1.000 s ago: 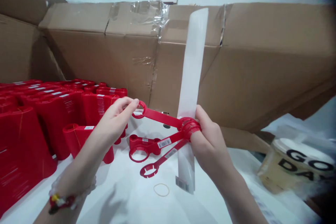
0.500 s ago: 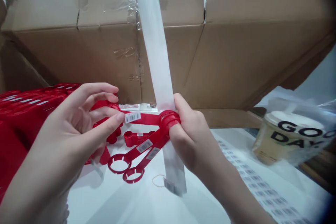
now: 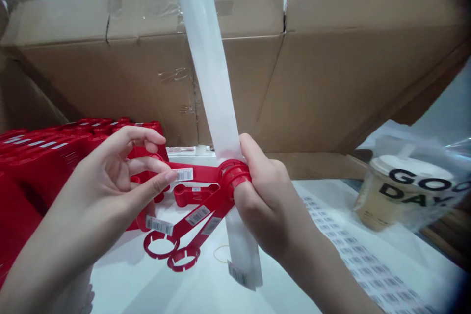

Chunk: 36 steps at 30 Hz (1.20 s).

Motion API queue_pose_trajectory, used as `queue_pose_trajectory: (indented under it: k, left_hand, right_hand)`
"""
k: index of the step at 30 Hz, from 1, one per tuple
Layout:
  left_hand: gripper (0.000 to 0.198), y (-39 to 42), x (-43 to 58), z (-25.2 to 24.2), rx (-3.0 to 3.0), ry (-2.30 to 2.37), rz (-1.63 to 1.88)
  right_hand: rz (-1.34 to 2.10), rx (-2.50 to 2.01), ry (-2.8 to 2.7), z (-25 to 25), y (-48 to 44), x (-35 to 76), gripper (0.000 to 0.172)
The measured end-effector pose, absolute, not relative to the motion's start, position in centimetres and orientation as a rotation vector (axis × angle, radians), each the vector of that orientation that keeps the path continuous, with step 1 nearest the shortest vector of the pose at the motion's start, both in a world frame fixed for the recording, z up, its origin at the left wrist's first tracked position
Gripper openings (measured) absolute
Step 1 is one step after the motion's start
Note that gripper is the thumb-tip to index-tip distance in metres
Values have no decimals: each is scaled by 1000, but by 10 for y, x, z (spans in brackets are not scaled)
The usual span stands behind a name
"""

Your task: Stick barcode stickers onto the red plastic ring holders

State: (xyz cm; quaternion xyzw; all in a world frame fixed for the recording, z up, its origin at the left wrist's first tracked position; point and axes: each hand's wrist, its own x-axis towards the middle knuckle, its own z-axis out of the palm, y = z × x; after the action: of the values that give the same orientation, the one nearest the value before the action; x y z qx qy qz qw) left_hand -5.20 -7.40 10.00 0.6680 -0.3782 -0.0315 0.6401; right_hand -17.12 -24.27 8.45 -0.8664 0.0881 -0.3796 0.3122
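My right hand (image 3: 272, 196) is closed around the ring ends of several red plastic straps with rings (image 3: 209, 206) and a long white paper strip (image 3: 209, 59). The strip rises past the top of view, and its lower end bears a barcode label (image 3: 238, 274). Two straps hang down-left, each with a barcode sticker and an open ring. My left hand (image 3: 121, 176) pinches another strap of the bunch, its thumb at the edge of a barcode sticker (image 3: 184, 174). Below those fingers shows another barcode label (image 3: 159, 225); what it hangs from is unclear.
Stacks of red straps (image 3: 40, 152) stand at left, and one small bundle (image 3: 195, 195) lies behind my hands. A cardboard box (image 3: 312, 83) spans the back. To the right are a sheet of barcode labels (image 3: 364, 260) and a bagged drink cup (image 3: 401, 191). A rubber band (image 3: 220, 253) lies on the white table.
The straps and paper strip have shifted slightly left and down with my right hand. My left hand has moved a little, and a barcode label now shows below its fingers.
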Motion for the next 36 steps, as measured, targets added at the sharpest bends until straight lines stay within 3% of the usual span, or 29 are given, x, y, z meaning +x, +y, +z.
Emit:
queue_pose_trajectory:
  k: [23,36]
  left_hand:
    - [40,-77,-54,101,1522,-845,-153]
    - [48,-80,-57,102,1525,-788,-199]
  right_hand:
    - [-1086,-2312,79,83,-241,-173,19]
    - [-1042,-2292,67,86,-238,-175,22]
